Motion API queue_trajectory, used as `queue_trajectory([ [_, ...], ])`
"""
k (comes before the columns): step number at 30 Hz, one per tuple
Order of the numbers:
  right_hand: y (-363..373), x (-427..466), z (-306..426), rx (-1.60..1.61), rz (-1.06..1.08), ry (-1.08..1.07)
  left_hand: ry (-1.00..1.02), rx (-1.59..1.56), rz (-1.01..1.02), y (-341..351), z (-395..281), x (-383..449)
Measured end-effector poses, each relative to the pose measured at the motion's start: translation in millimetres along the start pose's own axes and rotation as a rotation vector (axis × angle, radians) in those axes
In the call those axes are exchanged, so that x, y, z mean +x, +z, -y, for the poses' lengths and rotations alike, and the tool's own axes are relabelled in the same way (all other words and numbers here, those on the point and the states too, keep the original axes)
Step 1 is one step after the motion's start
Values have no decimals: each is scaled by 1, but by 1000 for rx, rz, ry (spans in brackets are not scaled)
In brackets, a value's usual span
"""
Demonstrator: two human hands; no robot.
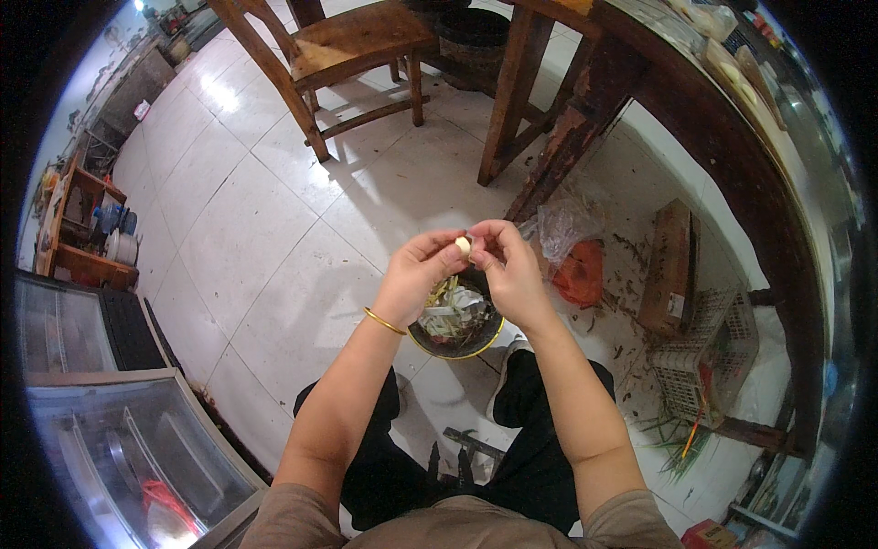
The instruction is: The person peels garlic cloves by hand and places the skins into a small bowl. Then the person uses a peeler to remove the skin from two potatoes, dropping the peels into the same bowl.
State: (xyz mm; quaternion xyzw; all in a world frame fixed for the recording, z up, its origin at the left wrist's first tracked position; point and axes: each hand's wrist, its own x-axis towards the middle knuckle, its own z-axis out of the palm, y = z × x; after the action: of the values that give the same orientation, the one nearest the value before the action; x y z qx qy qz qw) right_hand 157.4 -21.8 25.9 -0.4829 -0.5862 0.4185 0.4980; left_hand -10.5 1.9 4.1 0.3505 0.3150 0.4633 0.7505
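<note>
A small, pale, peeled-looking clove, probably garlic, is pinched between the thumb and fingers of my left hand. My right hand meets it from the other side, its thumb and fingertips closed at the clove's right edge. A gold-coloured bangle circles my left wrist. Directly below both hands, a dark round bin with a yellow rim stands on the floor between my feet. White scraps, yellowish-green stalks and dark bits lie inside it. My hands partly cover the far side of the bin.
A wooden chair stands ahead. To the right is a table with wooden legs; beneath it are an orange-red bag, a cardboard box and a plastic crate. A glass-topped cabinet borders the left.
</note>
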Motion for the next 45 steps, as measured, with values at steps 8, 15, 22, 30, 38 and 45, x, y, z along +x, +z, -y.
queue_trajectory([
  [8,-6,-3,5,-32,72,227,22,-284,-35,-8,-12,5],
  [15,-4,0,4,-260,-18,-92,-7,-274,-7,-6,-13,2],
  [22,4,-2,9,-185,-70,-176,-22,-263,101,-8,-6,1],
  [30,8,-3,11,-138,-147,-195,-65,-254,98,0,-3,-4],
  [38,-7,1,7,-186,35,-188,-167,-107,123,-4,-15,-5],
  [45,-10,1,2,-154,70,-137,-218,-68,90,-6,-17,-5],
])
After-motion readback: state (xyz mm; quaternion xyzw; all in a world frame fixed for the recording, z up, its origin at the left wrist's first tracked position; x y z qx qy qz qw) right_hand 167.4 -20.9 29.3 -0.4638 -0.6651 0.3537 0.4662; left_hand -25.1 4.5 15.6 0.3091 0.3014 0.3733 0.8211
